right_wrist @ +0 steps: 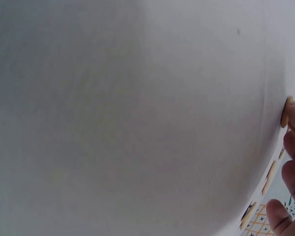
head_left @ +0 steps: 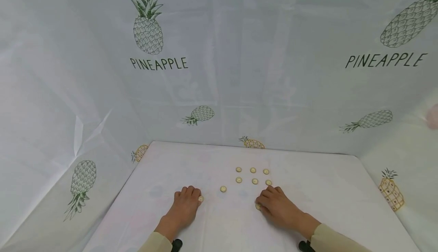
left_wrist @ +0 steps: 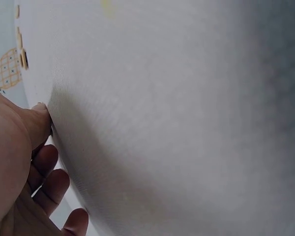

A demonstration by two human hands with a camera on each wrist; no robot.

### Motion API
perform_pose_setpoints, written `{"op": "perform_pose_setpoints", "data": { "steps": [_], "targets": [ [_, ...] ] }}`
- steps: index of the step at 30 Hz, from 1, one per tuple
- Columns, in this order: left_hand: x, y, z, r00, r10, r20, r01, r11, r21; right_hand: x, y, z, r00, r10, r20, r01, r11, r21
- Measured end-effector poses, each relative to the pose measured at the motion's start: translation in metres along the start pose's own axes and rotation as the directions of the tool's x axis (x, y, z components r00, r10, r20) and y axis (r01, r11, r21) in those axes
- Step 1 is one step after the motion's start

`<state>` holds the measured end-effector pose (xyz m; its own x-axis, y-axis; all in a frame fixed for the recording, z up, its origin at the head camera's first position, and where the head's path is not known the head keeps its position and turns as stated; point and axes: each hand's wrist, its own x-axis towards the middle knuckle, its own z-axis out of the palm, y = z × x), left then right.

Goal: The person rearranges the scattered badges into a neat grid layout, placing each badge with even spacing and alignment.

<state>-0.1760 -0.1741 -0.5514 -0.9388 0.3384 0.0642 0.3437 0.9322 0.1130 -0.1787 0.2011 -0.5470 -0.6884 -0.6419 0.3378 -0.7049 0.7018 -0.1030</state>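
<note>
In the head view, my left hand (head_left: 186, 205) rests low on the white table with a round pale yellow button (head_left: 200, 198) at its thumb and forefinger. The left wrist view shows that hand's thumb (left_wrist: 38, 120) down at the cloth and its fingers curled; the button is hidden there. My right hand (head_left: 278, 207) pinches another button (head_left: 258, 206) at the table surface. From the right wrist, this button (right_wrist: 285, 112) appears tilted under the thumb. Between the hands, farther back, lies a single button (head_left: 223, 189).
Beyond the right hand are two short rows of buttons, a back row (head_left: 253, 170) and a front row (head_left: 254, 181); the front row's right button (head_left: 268, 182) is close to the fingers. A white pineapple-print curtain (head_left: 239, 73) hangs behind the table (head_left: 328, 183).
</note>
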Motion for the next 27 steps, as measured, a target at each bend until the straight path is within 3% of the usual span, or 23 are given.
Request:
{"op": "perform_pose_setpoints", "data": {
  "steps": [10,21,27],
  "targets": [
    [-0.0015,0.0017,-0.0042,1.000,0.009,-0.013,-0.009,1.000,-0.009,-0.0026,-0.0023,-0.0006,0.994,0.102,0.026,-0.098,0.987,-0.131],
    [-0.0023,0.0009,-0.0030,1.000,0.008,-0.023,-0.008,1.000,-0.021,-0.0045,0.0002,0.0022,0.997,0.021,-0.070,-0.033,0.985,-0.171],
    [-0.0035,0.0040,-0.0073,1.000,0.003,-0.012,-0.003,0.999,-0.037,-0.0032,0.0023,0.0038,0.996,-0.013,-0.088,0.001,0.991,-0.137]
  ]
}}
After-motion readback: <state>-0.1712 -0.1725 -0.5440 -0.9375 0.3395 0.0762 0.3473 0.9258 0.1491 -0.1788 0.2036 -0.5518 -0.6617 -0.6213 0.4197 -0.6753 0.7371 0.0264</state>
